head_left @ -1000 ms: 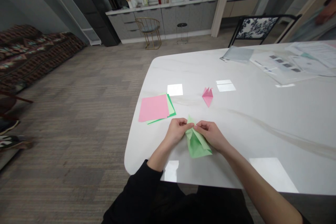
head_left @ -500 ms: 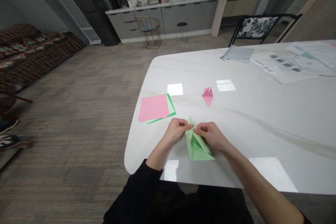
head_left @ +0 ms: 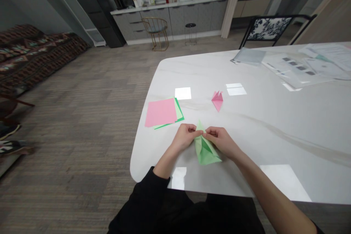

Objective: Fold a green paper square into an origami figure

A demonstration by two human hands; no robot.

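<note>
A partly folded sheet of light green origami paper (head_left: 206, 153) is held over the near part of the white table, its narrow tip pointing away from me. My left hand (head_left: 185, 135) pinches its left side between thumb and fingers. On the right side, my right hand (head_left: 221, 139) pinches it too, and the two thumbs almost meet at the middle. Below the thumbs the paper spreads into a wider, opened flap. A small folded pink paper figure (head_left: 217, 100) lies beyond my hands. To the left rests a stack of square paper (head_left: 161, 112), pink on top with greens underneath.
The white table (head_left: 274, 128) has a rounded left corner. Printed sheets (head_left: 298, 67) and a grey folder (head_left: 249, 56) lie at the far right. A black-framed chair (head_left: 271, 29) stands behind the table's far edge.
The lower flap of the green paper has drawn in and its right corner has moved up and left. My hands stay nearly in place, both still pinching the paper.
</note>
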